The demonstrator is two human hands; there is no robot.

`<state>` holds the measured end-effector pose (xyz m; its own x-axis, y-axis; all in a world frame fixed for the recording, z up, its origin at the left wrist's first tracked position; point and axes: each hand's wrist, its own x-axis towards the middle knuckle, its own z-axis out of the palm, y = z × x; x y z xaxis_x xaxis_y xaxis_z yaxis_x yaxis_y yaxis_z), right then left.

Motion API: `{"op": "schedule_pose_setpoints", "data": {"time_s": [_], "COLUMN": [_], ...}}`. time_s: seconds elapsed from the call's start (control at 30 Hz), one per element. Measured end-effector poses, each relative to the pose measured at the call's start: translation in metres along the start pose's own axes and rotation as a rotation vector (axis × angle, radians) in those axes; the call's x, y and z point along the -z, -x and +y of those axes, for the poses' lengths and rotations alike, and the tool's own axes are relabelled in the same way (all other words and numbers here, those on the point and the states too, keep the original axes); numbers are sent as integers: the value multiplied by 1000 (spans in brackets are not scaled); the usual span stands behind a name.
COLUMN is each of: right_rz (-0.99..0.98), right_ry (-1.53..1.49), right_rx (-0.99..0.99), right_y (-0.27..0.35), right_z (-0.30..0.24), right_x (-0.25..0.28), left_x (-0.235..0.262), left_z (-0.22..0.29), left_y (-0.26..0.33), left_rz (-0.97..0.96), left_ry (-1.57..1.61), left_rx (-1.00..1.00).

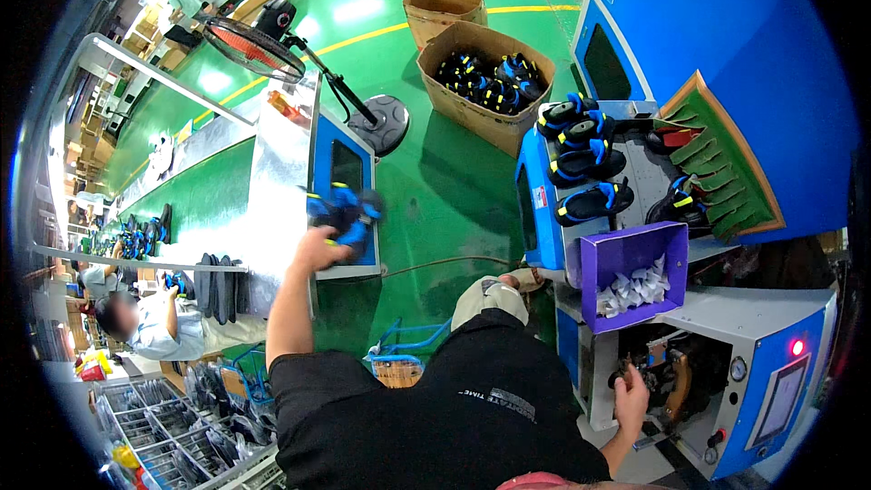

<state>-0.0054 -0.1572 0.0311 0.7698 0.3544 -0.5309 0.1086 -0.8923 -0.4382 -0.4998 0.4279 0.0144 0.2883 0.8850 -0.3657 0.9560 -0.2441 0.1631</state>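
My left hand (318, 249) is closed on blurred black and blue shoes (352, 209) with yellow tabs, at the edge of the white bench (277, 191). How many shoes the fingers hold is unclear. On the right, my right hand (629, 396) is raised in front of the open bay of a blue and grey machine (771, 327). Its fingers are apart, and nothing shows in them. Inside the bay is a brown curved part (673, 387). Several black and blue shoes (590, 203) stand on the grey machine top beyond.
A purple bin (590, 263) with white crumpled pieces sits above the bay. Cardboard boxes (485, 132) stand ahead, one full of shoes, near a floor fan (379, 122). A cable (445, 261) crosses the green floor. Another person (168, 331) works at left beside dark insoles (218, 290).
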Motion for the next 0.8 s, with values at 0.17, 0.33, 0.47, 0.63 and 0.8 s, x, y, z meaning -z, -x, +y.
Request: {"op": "schedule_pose_setpoints", "data": {"time_s": [0.17,0.33,0.47,0.63,0.8], "right_rz": [-69,464,1391,1502,1584], "right_ry": [-40,-68,81,774,805], "right_rx": [209,514,457,164,156], "right_y": [-7,-9,-26,-74,-89], "right_z": [-59,-93,-79,-20,-6], "right_x": [45,117,172,188,178], "left_x": [27,-15,-111,-164,-297], "left_z": [-159,37,336,666,839], "left_y": [-51,-139,-155,-105,-135], "left_rz": [579,394,127,-368,-501], "left_ry": [-397,70,529,640,353], "left_rx": [1123,216,-486,-935,-706]}}
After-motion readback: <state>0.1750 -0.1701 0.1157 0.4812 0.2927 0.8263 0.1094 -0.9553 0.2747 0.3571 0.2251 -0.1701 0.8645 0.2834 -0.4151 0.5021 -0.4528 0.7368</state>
